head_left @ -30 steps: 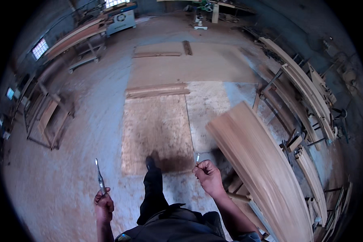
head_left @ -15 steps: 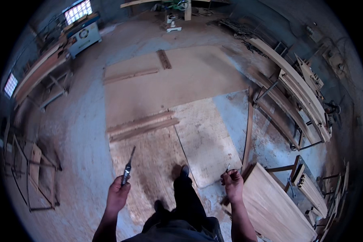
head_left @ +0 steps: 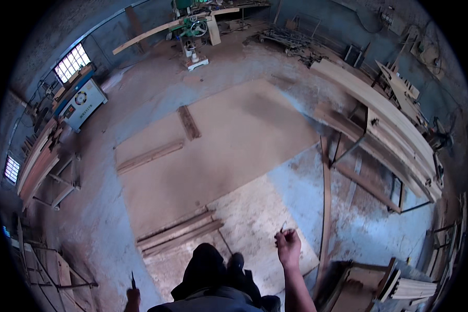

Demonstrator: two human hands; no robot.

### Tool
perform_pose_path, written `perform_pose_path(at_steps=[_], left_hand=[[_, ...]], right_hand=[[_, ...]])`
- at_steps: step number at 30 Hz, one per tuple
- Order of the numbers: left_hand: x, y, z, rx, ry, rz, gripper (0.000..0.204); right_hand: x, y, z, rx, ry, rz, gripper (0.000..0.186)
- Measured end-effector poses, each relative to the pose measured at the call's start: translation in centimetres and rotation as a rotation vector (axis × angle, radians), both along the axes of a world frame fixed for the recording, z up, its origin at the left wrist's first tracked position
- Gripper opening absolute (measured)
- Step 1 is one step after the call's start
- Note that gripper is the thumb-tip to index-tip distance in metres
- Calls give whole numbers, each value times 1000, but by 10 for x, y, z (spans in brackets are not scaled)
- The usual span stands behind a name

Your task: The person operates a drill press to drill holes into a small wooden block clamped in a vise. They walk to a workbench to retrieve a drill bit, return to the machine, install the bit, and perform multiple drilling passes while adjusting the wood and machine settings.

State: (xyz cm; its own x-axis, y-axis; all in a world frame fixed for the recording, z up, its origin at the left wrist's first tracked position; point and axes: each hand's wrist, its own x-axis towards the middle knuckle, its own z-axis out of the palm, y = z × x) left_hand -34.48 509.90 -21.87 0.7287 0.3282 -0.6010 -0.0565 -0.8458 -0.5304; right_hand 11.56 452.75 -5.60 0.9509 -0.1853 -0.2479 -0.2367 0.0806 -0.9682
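Note:
My left hand (head_left: 133,297) is low at the left, closed around a slim hand tool with a long dark shaft (head_left: 133,281). The tool points up and away from me; its exact kind is not clear. My right hand (head_left: 289,246) is raised over the pale plywood sheet (head_left: 255,208), fingers pinched on a small thin light-coloured stick (head_left: 283,227). That stick is too small to name. Wooden strips (head_left: 179,234) lie side by side on the sheets in front of my legs.
A large brown board (head_left: 234,140) covers the floor ahead, with more strips (head_left: 189,122) on it. Planks rest on a metal rack (head_left: 385,130) at the right. At the far side stand a green machine (head_left: 192,28) and a white-and-blue machine (head_left: 83,104). A long strip (head_left: 325,197) lies right.
I have stepped forward across the sheets and the view has tilted up. My left hand has dropped to the lower edge with its tool; the right still holds the small stick.

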Motion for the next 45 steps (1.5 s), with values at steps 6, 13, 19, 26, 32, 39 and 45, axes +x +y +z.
perform_pose_path(at_steps=[6,13,19,26,32,39,45], left_hand=[[193,-71,-64,-469,-26,909,14],[623,-14,-138,-576,-416,252,21],[1047,-23,90,-951,-923,685,23],[1299,-33,90,-1044,-853,784,21],[1253,39,-54,-512,-301,524,28],[1412,17,-69,-557,4,834,26],[1700,60,-79,-674,-259,671,27]], right_hand=[[121,-78,-91,-480,238,-72,14],[153,-211,-246,-303,946,-196,8],[352,-133,-226,-113,760,-243,12],[728,-45,-158,-321,749,-189,17],[1045,12,-84,-96,465,-65,23],[1356,104,58,29,-51,76,10],[1531,185,169,415,-173,157,17]])
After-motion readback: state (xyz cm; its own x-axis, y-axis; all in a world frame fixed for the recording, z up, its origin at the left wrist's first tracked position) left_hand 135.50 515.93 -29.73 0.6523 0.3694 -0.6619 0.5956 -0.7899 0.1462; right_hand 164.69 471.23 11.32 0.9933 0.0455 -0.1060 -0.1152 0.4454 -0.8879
